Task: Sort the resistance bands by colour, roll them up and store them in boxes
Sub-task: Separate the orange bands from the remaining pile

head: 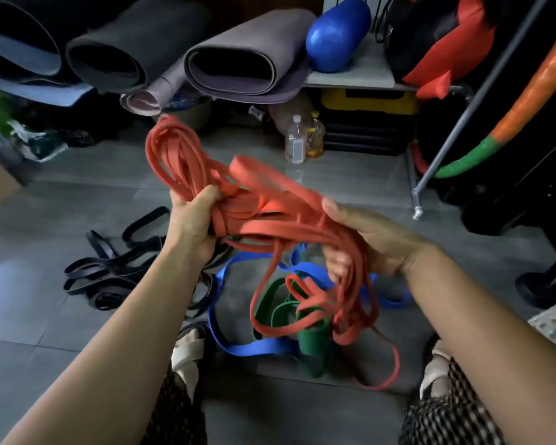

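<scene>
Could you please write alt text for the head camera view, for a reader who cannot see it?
A person's left hand and right hand each grip a tangled bundle of red resistance bands over a grey tiled floor. Blue bands and green bands lie beneath it, black bands to the left, and rolled mats are stacked behind.

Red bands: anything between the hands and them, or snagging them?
Nothing between: left hand and right hand both grip the red bands. Their hanging loops overlap the green bands and blue bands below; tangling cannot be told.
</scene>
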`<state>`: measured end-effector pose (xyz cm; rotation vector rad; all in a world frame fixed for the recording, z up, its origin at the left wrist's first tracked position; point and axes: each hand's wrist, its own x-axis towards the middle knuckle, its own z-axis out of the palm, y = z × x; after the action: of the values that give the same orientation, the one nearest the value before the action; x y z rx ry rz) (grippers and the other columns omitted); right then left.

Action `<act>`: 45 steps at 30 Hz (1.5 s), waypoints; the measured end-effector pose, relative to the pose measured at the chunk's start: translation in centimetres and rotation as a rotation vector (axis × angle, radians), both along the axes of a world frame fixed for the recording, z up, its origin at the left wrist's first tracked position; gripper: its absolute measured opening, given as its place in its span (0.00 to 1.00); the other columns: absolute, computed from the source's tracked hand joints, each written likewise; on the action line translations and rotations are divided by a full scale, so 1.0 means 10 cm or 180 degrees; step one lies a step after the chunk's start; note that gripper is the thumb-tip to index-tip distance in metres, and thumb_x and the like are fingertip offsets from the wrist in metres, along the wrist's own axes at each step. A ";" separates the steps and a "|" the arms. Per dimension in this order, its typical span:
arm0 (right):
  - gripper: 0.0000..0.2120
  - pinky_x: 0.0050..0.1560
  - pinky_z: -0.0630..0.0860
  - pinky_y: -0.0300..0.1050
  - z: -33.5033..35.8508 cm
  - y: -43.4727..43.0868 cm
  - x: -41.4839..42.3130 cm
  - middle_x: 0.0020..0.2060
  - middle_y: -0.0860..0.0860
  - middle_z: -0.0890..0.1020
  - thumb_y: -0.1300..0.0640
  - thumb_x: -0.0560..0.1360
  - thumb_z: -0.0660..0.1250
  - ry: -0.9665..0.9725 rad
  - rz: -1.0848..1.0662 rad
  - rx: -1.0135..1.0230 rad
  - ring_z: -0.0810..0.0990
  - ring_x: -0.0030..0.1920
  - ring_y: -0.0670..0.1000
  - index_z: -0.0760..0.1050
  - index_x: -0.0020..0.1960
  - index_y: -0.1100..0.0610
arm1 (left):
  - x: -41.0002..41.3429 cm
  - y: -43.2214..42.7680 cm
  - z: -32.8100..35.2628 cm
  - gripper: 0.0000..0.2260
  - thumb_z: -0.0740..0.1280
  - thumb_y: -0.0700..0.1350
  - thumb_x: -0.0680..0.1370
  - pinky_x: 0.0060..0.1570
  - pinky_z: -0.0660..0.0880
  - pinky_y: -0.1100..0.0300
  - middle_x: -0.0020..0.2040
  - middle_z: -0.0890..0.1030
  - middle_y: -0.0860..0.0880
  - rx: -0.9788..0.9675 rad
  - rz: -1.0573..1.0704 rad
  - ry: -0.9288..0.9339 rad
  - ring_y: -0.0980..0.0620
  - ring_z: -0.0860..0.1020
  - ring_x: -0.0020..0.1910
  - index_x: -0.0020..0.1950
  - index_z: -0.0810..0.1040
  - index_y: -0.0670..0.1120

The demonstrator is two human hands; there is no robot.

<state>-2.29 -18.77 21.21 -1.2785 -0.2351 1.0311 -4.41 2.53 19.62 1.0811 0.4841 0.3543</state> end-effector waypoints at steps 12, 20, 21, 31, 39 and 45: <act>0.28 0.40 0.75 0.52 -0.09 0.01 0.23 0.42 0.62 0.83 0.41 0.77 0.55 0.1259 -0.2361 0.0051 0.83 0.41 0.57 0.78 0.51 0.66 | -0.18 -0.96 -0.41 0.32 0.73 0.32 0.68 0.50 0.76 0.66 0.59 0.72 0.48 0.0968 -0.2232 0.0396 0.56 0.75 0.55 0.60 0.54 0.48; 0.27 0.49 0.77 0.57 0.03 0.15 0.12 0.37 0.61 0.84 0.39 0.73 0.62 0.1119 -0.2456 0.0659 0.82 0.41 0.58 0.82 0.33 0.62 | -0.15 -1.12 -0.42 0.34 0.76 0.39 0.60 0.50 0.76 0.66 0.54 0.70 0.56 0.1512 -0.1606 -0.0140 0.63 0.74 0.52 0.52 0.55 0.55; 0.25 0.52 0.77 0.58 0.02 0.18 0.12 0.43 0.61 0.84 0.39 0.72 0.64 0.1146 -0.2440 0.0688 0.83 0.44 0.59 0.82 0.42 0.62 | -0.15 -1.12 -0.42 0.31 0.74 0.41 0.60 0.48 0.76 0.67 0.53 0.71 0.56 0.1518 -0.1449 -0.0158 0.63 0.75 0.51 0.50 0.56 0.55; 0.09 0.49 0.79 0.45 0.16 -0.15 0.27 0.41 0.54 0.82 0.52 0.77 0.60 -0.0115 -0.0985 -0.0249 0.81 0.43 0.50 0.76 0.48 0.56 | -0.01 -0.95 -0.27 0.21 0.69 0.32 0.70 0.42 0.80 0.51 0.46 0.74 0.48 0.0923 -0.0980 0.0228 0.51 0.78 0.41 0.46 0.61 0.52; 0.13 0.29 0.69 0.33 0.07 -0.19 0.29 0.29 0.49 0.84 0.54 0.79 0.60 -0.1157 -0.1053 -0.1100 0.77 0.25 0.41 0.76 0.39 0.56 | 0.05 -0.68 -0.15 0.21 0.69 0.41 0.61 0.41 0.80 0.47 0.45 0.74 0.45 0.0557 -0.0711 0.0423 0.48 0.78 0.37 0.50 0.64 0.49; 0.10 0.29 0.71 0.38 -0.52 -0.02 0.45 0.26 0.51 0.78 0.64 0.76 0.59 -0.0734 -0.1409 -0.1169 0.74 0.27 0.47 0.74 0.37 0.59 | -0.01 -0.43 -0.01 0.17 0.67 0.39 0.70 0.35 0.80 0.50 0.40 0.75 0.42 -0.0267 -0.0686 0.0452 0.46 0.77 0.33 0.59 0.71 0.38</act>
<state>2.20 -18.98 16.02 -1.6915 0.0699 0.5591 -4.52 -1.78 19.49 1.0694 0.4985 0.0672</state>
